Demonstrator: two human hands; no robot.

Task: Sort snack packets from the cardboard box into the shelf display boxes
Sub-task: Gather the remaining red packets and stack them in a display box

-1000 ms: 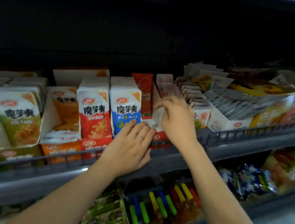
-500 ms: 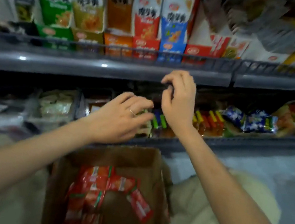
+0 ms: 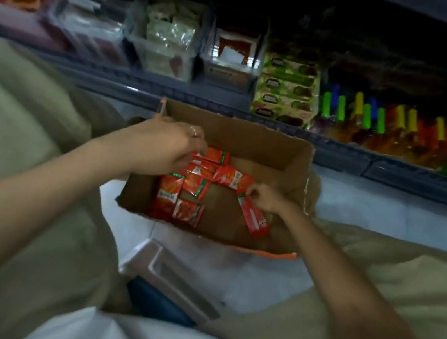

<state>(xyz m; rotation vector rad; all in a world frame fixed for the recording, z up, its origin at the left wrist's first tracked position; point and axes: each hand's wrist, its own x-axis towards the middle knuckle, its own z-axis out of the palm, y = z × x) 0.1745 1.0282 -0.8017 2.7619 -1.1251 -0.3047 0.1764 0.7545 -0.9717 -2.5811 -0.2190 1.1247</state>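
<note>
Dim, soft with motion blur; upper shelf recess nearly black, edges bowed.

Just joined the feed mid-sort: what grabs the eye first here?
The open cardboard box sits on the floor at centre, red packets heaped in its left half. The left hand is on that heap; the right hand pinches the end of a loose packet lying apart. Behind, bright-capped tubes line the low shelf at right.
</note>
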